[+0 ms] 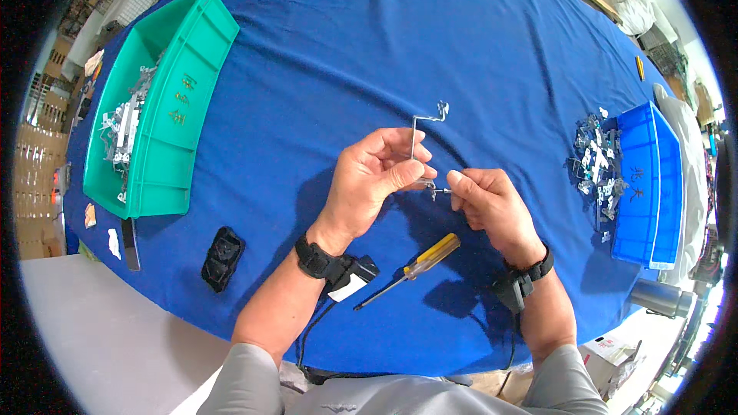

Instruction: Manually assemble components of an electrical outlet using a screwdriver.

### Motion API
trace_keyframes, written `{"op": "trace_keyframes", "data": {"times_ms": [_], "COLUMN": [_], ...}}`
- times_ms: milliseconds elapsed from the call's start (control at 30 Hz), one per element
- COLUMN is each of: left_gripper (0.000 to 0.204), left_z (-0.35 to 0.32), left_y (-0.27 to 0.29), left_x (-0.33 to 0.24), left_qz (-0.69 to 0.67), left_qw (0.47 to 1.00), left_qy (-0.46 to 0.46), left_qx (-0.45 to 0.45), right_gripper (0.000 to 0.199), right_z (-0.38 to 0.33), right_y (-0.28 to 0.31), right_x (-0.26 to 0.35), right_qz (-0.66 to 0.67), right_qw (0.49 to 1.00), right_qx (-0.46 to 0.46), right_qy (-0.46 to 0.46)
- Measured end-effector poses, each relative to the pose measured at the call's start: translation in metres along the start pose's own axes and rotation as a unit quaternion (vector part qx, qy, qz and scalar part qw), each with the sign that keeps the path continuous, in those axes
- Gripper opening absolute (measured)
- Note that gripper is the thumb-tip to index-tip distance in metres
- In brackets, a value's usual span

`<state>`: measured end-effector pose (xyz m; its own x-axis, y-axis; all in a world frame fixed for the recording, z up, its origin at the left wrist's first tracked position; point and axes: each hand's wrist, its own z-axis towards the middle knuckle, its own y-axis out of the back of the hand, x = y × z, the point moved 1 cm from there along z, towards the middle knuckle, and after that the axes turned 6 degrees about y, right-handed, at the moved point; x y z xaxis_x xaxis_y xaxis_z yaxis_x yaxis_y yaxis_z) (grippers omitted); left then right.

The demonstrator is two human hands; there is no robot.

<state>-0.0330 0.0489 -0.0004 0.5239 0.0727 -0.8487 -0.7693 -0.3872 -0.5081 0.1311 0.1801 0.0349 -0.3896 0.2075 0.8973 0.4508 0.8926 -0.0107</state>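
My left hand (365, 177) pinches a thin, bent metal bracket (414, 129) between thumb and fingers. The bracket's upper arm turns right and ends in a small hooked clip (443, 110). At its lower end, my right hand (496, 207) is closed, thumb against forefinger, on a small screw-like metal piece (442, 191). That piece meets the bracket's lower end; its far part is hidden by my fingertips. Just below the hands, a screwdriver (433, 257) with a yellow and clear handle lies on the blue cloth, its tip pointing lower left.
At the left stands a green bin (201, 100) with metal brackets (127, 127) inside. A pile of small metal parts (596, 157) lies at the right beside a blue bin (642, 184). A black object (223, 258) rests left of my left forearm. Both wrists wear black straps with cables.
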Motion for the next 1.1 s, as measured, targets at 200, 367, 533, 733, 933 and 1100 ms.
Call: {"op": "trace_keyframes", "data": {"times_ms": [200,367,533,733,933,1100], "left_gripper": [0.033,0.033,0.033,0.033,0.033,0.034], "left_z": [0.007,0.005,0.005,0.006,0.006,0.005], "left_y": [0.008,0.008,0.005,0.01,0.009,0.008], "left_x": [0.004,0.001,0.003,0.002,0.002,0.002], "left_qz": [-0.11,-0.111,-0.091,-0.118,-0.129,-0.142], "left_qw": [0.993,0.992,0.995,0.991,0.989,0.985], "left_qy": [0.043,0.058,0.043,0.054,0.064,0.094], "left_qx": [-0.016,-0.006,-0.01,-0.023,-0.021,-0.011], "right_gripper": [0.028,0.023,0.024,0.018,0.014,0.017], "right_z": [0.009,0.002,0.005,0.005,0.004,0.003], "right_y": [-0.006,-0.009,-0.005,-0.005,-0.005,-0.007], "right_x": [-0.019,-0.012,-0.015,-0.012,-0.019,-0.02], "right_qz": [-0.097,-0.232,-0.174,-0.084,-0.245,-0.268], "right_qw": [0.949,0.902,0.96,0.967,0.892,0.873], "right_qx": [-0.076,-0.094,-0.081,-0.038,-0.106,-0.132], "right_qy": [0.291,0.352,0.205,0.238,0.365,0.386]}}
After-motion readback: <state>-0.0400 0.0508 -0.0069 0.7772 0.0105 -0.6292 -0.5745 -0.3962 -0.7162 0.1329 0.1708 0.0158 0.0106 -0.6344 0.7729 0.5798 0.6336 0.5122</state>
